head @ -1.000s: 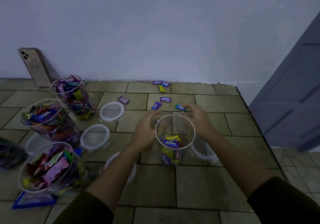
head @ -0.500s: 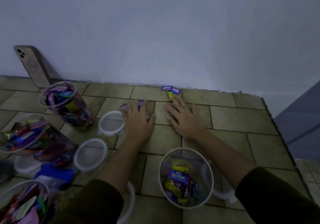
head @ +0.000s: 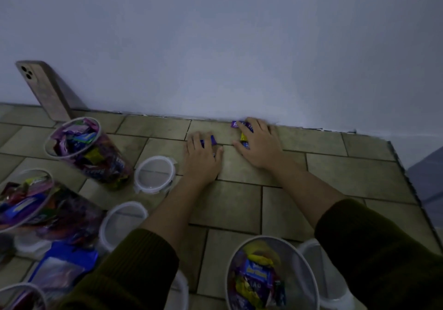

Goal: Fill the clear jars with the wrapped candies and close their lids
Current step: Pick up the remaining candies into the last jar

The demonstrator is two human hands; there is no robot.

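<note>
Your left hand [head: 203, 158] lies flat on a purple wrapped candy [head: 211, 140], your right hand [head: 260, 145], blurred, seemingly flat over purple and yellow wrapped candies [head: 244, 136] at the wall [head: 215, 58], while the part-filled clear round jar [head: 268, 238] stands lidless nearer you.

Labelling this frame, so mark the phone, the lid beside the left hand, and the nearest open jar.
phone [head: 44, 89]: head view, middle of its back.
lid [head: 154, 174]: head view, centre of its clear top.
jar [head: 268, 237]: head view, far side of its rim.
</note>
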